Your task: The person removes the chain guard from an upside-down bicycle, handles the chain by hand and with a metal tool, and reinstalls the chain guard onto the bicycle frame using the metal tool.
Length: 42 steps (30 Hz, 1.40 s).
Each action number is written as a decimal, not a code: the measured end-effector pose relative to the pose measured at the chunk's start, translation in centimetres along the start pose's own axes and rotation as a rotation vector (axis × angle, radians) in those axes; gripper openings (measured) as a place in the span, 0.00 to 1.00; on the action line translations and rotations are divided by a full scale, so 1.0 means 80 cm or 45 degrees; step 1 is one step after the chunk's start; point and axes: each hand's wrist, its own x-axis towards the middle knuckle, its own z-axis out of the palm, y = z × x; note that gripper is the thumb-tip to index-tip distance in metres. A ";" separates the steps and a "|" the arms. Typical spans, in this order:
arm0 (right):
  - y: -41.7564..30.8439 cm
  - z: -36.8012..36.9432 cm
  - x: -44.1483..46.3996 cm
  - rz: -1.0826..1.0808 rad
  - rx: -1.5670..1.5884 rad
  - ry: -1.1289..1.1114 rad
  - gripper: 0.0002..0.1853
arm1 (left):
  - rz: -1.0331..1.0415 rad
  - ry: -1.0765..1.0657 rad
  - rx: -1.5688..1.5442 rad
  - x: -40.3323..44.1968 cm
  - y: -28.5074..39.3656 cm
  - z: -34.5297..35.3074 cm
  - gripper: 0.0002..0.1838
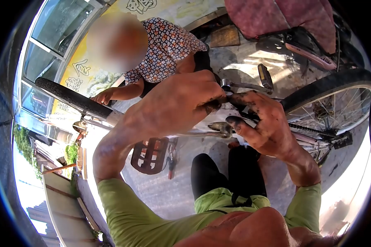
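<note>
A bicycle lies between my arms, its crank arm (pixel 247 85) and one pedal (pixel 265 77) just beyond my hands. My left hand (pixel 193 96) is closed at the middle of the bicycle, fingertips blackened, on something too hidden to name. Against it, my right hand (pixel 264 119) has curled, blackened fingers around a small dark part that I cannot make out; its thumb points left. Below the hands is the second crank arm (pixel 222 131). The other pedal (pixel 149 155) is under my left forearm. The chain (pixel 311 129) runs right toward the rear wheel (pixel 338 94).
Another person in a patterned shirt (pixel 169 45) crouches beyond my left arm, a hand (pixel 105 96) beside the front wheel (pixel 70 94). A tool with a red handle (pixel 170 171) lies on the ground. A reddish cover (pixel 280 18) hangs over another vehicle at the upper right.
</note>
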 end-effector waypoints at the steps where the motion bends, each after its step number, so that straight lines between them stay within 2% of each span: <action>1: 0.000 0.000 0.000 0.005 -0.010 0.000 0.24 | -0.037 -0.002 0.015 0.000 0.001 -0.001 0.11; 11: -0.009 -0.002 0.003 0.093 -0.021 -0.014 0.24 | -0.154 -0.098 -0.026 0.000 0.007 -0.007 0.08; 23: -0.004 -0.001 0.001 -0.001 -0.010 -0.006 0.25 | -0.018 -0.034 -0.209 0.001 -0.019 0.002 0.07; 26: -0.004 -0.002 0.002 -0.004 -0.011 -0.012 0.26 | -0.052 -0.025 -0.153 0.000 -0.017 0.000 0.07; 29: -0.005 -0.002 0.001 0.033 -0.006 -0.021 0.25 | -0.257 0.015 -0.010 0.002 0.005 -0.007 0.07; 35: -0.005 -0.001 0.001 0.027 -0.001 -0.001 0.25 | -0.086 -0.128 0.023 0.003 -0.008 -0.007 0.07; 40: -0.007 -0.001 0.002 0.065 -0.020 -0.013 0.25 | 0.034 -0.037 -0.027 0.002 -0.012 0.000 0.06; 42: -0.001 0.003 -0.001 -0.017 -0.065 0.030 0.25 | 0.068 -0.005 -0.033 0.000 -0.014 0.002 0.07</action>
